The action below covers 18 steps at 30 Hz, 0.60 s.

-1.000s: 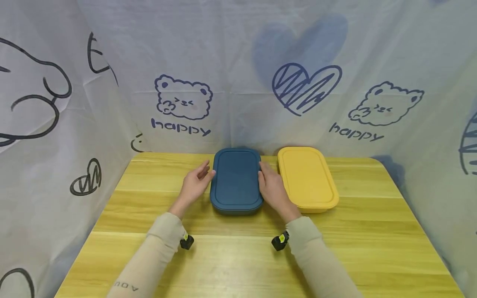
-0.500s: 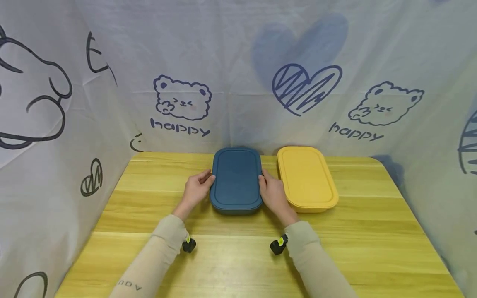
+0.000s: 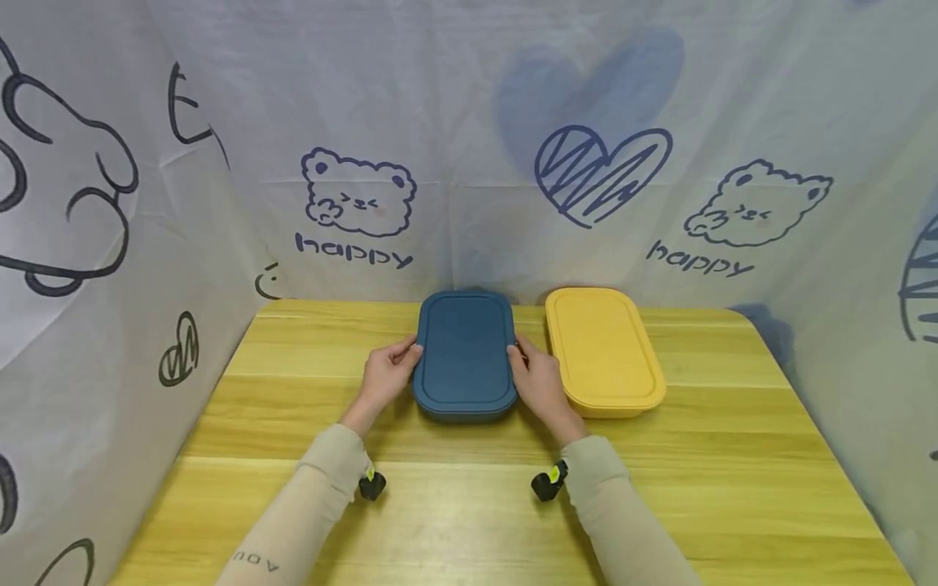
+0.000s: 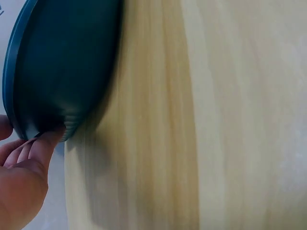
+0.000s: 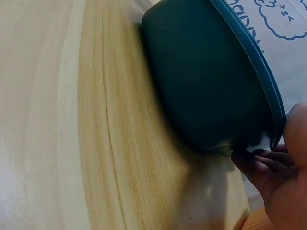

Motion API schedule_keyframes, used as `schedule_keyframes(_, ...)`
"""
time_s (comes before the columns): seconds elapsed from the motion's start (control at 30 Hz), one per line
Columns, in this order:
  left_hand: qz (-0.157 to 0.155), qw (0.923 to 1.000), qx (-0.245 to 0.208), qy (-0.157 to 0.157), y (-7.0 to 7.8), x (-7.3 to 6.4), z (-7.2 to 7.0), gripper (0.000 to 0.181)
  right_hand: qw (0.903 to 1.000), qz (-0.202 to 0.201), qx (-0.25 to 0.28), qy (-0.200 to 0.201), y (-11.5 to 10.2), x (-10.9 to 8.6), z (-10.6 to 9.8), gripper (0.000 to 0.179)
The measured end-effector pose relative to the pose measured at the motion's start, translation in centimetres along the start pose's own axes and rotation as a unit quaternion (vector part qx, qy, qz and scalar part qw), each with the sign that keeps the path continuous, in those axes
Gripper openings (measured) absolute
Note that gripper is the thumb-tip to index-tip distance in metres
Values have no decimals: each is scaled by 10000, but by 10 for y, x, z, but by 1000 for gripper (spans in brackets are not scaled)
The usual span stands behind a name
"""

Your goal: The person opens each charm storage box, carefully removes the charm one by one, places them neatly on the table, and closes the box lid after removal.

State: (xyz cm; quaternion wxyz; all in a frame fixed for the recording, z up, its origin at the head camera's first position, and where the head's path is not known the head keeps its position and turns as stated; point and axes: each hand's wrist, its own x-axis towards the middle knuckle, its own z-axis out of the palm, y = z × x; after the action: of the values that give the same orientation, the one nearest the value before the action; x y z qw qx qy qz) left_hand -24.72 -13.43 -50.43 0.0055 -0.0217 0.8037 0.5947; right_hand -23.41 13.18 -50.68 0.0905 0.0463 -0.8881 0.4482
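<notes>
A dark blue lunch box with a rounded rectangular lid sits flat at the back middle of the table, long side pointing away from me. My left hand grips its left edge, thumb at the lid's rim. In the left wrist view the fingers tuck in below that rim against the side wall. On the opposite edge my right hand holds the box the same way. The right wrist view has the fingers under the rim, their tips in shadow. The lid is on, so the inside is hidden.
A yellow lidded box of similar shape stands just right of my right hand. Behind the wooden table hangs a white cloth with printed bears and hearts; it also runs along both sides.
My left hand was apart from the box with fingers loose; it has come in and grips the edge. My right hand has slid slightly toward me and tightened. Neither box has moved.
</notes>
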Motion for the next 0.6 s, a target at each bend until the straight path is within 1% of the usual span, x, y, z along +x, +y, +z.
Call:
schedule_keyframes(0.1,15,10000,78,50,-1,0,0,42,9998,111,190,-39,-1,0,-1,48)
schedule_keyframes(0.2,-11,9999,150,46,-2,-1,0,41,9996,133,256,-56,0,-1,0,48)
schedule_keyframes(0.33,-57,9999,162,8,-2,-2,-1,41,9997,115,218,-87,0,-1,0,49)
schedule_keyframes(0.6,-13,9997,245,-20,0,-4,1,43,9999,33,141,-83,2,-1,-1,50)
